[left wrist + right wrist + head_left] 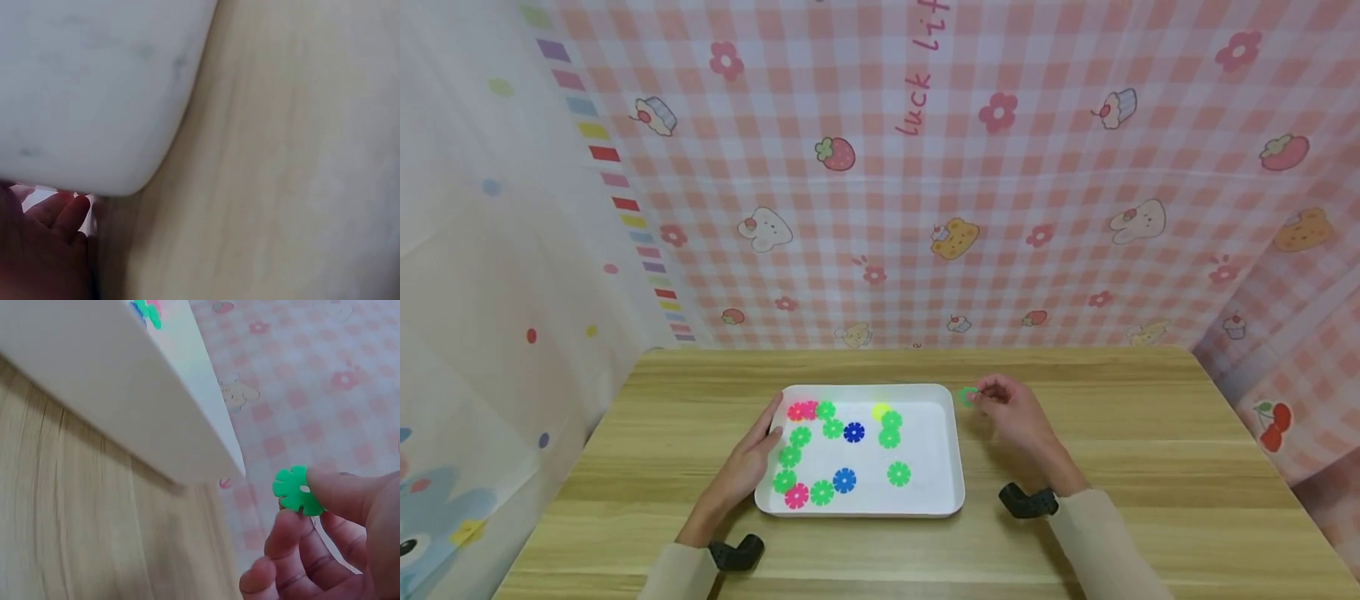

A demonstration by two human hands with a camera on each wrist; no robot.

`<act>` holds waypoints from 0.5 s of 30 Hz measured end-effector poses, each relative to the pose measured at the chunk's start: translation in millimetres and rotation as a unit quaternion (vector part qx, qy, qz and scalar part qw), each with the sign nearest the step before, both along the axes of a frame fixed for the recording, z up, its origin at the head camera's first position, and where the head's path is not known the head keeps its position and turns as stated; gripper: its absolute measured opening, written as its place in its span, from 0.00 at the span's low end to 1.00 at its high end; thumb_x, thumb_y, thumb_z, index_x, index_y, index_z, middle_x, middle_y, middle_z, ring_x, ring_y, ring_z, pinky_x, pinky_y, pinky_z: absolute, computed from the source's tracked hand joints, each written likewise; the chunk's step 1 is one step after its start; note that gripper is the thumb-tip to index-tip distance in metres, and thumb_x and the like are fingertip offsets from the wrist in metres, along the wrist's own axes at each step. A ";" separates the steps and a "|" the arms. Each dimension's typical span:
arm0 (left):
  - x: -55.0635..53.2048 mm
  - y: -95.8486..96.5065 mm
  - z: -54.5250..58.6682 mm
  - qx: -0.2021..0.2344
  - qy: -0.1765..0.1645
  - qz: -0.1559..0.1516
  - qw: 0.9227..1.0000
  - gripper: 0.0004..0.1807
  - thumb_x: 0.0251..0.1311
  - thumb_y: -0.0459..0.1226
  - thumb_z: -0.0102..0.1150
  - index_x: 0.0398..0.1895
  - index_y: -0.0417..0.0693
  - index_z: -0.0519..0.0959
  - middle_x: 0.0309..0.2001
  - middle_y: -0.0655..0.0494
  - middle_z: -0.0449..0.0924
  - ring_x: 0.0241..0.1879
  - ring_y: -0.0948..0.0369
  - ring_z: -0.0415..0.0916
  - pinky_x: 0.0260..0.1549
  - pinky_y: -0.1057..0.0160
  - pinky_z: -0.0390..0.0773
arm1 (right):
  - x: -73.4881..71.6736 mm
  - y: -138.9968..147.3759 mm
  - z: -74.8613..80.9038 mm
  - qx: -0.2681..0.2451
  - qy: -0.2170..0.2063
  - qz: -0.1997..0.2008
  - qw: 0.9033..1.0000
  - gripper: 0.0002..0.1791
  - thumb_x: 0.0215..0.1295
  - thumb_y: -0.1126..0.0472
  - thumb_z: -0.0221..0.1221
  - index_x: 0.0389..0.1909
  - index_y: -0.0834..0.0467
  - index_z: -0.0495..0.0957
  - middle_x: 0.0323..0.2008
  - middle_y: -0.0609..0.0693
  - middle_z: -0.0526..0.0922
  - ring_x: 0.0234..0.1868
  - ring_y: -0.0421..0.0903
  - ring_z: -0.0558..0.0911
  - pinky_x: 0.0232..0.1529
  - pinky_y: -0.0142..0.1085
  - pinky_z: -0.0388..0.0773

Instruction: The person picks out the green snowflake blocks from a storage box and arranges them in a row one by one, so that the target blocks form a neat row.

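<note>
A shallow white tray point(925, 497) lies on the table with several notched plastic discs in it. Most are green, like the green disc point(898, 474); others are pink, yellow and blue, such as the dark blue disc point(853, 432). My left hand point(751, 460) holds the tray's left edge, thumb at the rim and fingers along the outside. In the left wrist view its fingers point(70, 215) are partly hidden by the tray wall. Just off the tray's far right corner, my right hand point(1017, 421) pinches a green notched disc point(292, 489) between thumb and fingers.
The wood-grain table point(1112, 500) stretches out on both sides of the tray. Behind it hangs a pink checked cloth point(895, 208), with a white dotted cloth point(490, 292) on the left. A black wrist device point(1028, 502) sits on the right wrist, another point(737, 553) on the left.
</note>
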State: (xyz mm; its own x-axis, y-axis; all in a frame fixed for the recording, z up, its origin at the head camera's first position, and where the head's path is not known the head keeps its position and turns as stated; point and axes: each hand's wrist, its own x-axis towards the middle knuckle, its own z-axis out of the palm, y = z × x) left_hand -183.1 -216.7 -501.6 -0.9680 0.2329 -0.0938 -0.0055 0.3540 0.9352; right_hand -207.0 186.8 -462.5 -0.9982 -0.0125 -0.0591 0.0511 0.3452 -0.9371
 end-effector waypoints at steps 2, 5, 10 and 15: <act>-0.6 -0.3 -0.7 0.000 0.004 0.000 1.000 0.30 0.80 0.41 0.29 0.81 0.57 0.41 0.81 0.57 0.35 0.79 0.54 0.28 0.75 0.44 0.33 | 0.2 5.3 -1.2 -0.003 -0.002 -0.012 1.000 0.12 0.68 0.56 0.63 0.42 0.61 0.76 0.32 0.55 0.79 0.32 0.53 0.77 0.26 0.36 0.75; -1.2 -0.7 -1.7 0.000 0.009 0.000 1.000 0.30 0.80 0.40 0.29 0.81 0.56 0.41 0.81 0.57 0.35 0.79 0.55 0.29 0.75 0.45 0.33 | -0.8 12.2 -4.5 -0.004 -0.002 -0.029 1.000 0.12 0.68 0.57 0.62 0.43 0.62 0.76 0.29 0.56 0.78 0.28 0.50 0.76 0.23 0.34 0.72; -1.7 -0.8 -2.4 0.004 0.010 0.001 1.000 0.30 0.80 0.39 0.28 0.81 0.55 0.41 0.81 0.56 0.35 0.79 0.55 0.29 0.75 0.45 0.33 | -4.1 19.6 -12.7 -0.010 0.002 -0.045 0.999 0.12 0.68 0.60 0.63 0.43 0.64 0.75 0.28 0.55 0.79 0.25 0.45 0.75 0.24 0.31 0.72; -1.2 -0.3 -2.6 0.003 0.008 0.003 1.000 0.30 0.80 0.40 0.28 0.81 0.55 0.41 0.81 0.55 0.35 0.79 0.54 0.29 0.75 0.45 0.33 | -10.7 21.8 -23.3 -0.009 0.004 -0.058 0.998 0.11 0.67 0.63 0.62 0.44 0.65 0.75 0.29 0.51 0.80 0.26 0.42 0.74 0.26 0.30 0.73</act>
State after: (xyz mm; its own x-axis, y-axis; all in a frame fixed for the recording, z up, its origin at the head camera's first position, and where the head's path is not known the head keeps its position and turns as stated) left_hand -184.2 -217.0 -504.2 -0.9706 0.2282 -0.0762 0.0085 0.3490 0.9371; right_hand -217.8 208.7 -485.8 -0.9933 0.1032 -0.0516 0.0824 0.3213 -0.9434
